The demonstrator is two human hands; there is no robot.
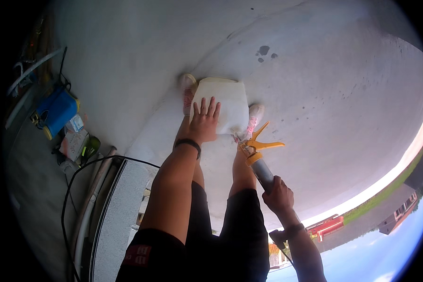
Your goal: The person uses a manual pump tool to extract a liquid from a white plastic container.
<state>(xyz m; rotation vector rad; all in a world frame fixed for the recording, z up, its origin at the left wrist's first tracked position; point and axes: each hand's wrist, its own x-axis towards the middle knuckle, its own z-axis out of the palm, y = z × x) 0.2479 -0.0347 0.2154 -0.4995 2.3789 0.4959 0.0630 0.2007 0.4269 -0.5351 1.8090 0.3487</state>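
Observation:
My left hand [205, 121] lies flat on a whitish plastic jug [229, 102], its fingers spread across the upper side. The jug rests on the floor between my two shoes, its spout turned towards me at the lower right. My right hand [280, 195] grips the grey barrel of a caulking gun [262, 172]. The gun's yellow-orange handle and trigger [264, 142] point away from me. At its far end, a thin rod meets the jug's spout; whether it goes inside cannot be made out.
Concrete floor [285, 84] surrounds my feet, with dark spots ahead. Leftward stand a blue tank [60, 109] with yellow ends, a printed box [74, 142] and a green bottle [90, 146]. Several pipes [86, 215] and a black cable [65, 208] run along the left side.

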